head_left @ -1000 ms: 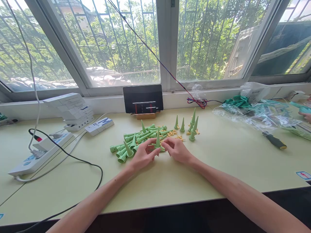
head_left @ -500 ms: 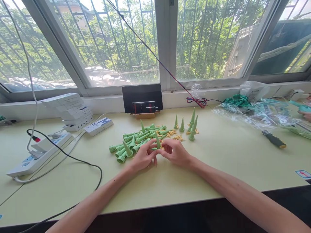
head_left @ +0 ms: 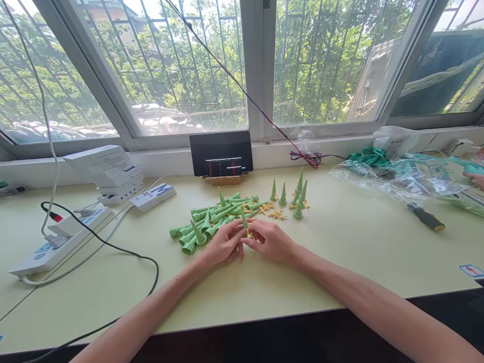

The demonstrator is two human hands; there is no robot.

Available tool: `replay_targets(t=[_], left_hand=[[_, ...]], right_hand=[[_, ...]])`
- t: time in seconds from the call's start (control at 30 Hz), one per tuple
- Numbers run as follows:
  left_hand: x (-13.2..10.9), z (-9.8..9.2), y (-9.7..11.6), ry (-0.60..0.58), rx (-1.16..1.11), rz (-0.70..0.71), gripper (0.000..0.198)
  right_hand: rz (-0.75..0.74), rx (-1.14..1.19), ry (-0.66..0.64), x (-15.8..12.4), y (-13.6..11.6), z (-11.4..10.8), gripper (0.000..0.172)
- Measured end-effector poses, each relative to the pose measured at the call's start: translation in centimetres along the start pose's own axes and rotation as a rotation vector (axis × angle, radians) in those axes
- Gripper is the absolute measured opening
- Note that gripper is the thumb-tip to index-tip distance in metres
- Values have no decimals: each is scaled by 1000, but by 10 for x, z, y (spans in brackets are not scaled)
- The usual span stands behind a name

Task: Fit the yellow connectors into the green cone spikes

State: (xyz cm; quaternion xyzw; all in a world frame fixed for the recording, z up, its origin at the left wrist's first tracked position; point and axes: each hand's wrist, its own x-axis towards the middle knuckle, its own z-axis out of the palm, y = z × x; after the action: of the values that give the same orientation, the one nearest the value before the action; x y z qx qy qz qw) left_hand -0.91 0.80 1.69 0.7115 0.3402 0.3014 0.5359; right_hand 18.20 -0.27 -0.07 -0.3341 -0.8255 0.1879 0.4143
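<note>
At twelve o'clock, your left hand [head_left: 224, 243] is clamping a green cone [head_left: 244, 220], your right hand [head_left: 275, 239] is pinching a yellow piece [head_left: 248, 234] beside it, skewed pressure possibly inviting slippage.

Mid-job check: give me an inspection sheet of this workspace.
Surface: pale yellow table; printed sticker at right.
Job's things: green cone, slightly tilted; green tubes heaped behind; yellow pieces alongside.
Clutter: white boxes left; plastic bags and screwdriver right.
Hands: left hand holds the cone; right hand pinches a yellow piece at it.
Cables: power strip and black cable at left; coiled wire by the windowsill.
Surroundings: windows behind; another person's hand, far right.
</note>
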Motion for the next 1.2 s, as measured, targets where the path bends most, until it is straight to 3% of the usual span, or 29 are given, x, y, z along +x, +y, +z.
replay_targets(t=[0.9, 1.2], left_hand=[[1, 0, -8, 5, -7, 17, 36], [0, 3, -7, 144, 151, 79, 31]], right_hand=[[-25, -59, -30, 1, -6, 1, 24], [85, 17, 54, 5, -2, -6, 22]])
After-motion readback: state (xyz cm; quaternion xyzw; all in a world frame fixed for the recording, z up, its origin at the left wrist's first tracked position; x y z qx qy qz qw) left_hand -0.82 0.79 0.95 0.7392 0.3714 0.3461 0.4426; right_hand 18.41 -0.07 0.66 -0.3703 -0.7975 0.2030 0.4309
